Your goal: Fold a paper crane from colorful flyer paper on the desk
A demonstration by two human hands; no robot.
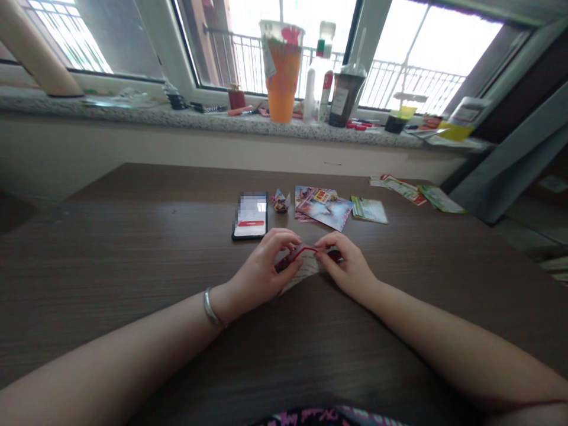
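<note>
Between my two hands is a sheet of printed paper [306,267], pale on the side facing me, with a red strip along its bent upper edge. My left hand [271,260], a silver bangle at its wrist, pinches the paper's left part between thumb and fingers. On the other side my right hand [346,263] is closed on the paper's right end, thumb against fingertips. The fingers hide parts of the sheet. Just beyond the left hand lies a phone [250,225] with a lit screen. A small folded paper piece [280,202] sits beside it.
Colourful leaflets [326,207] overlap past my hands, with a small stack of cards [370,209] to their right. More paper strips [406,190] lie at the table's [133,248] far right. Cups, including one with orange contents [282,83], and bottles line the windowsill [213,121].
</note>
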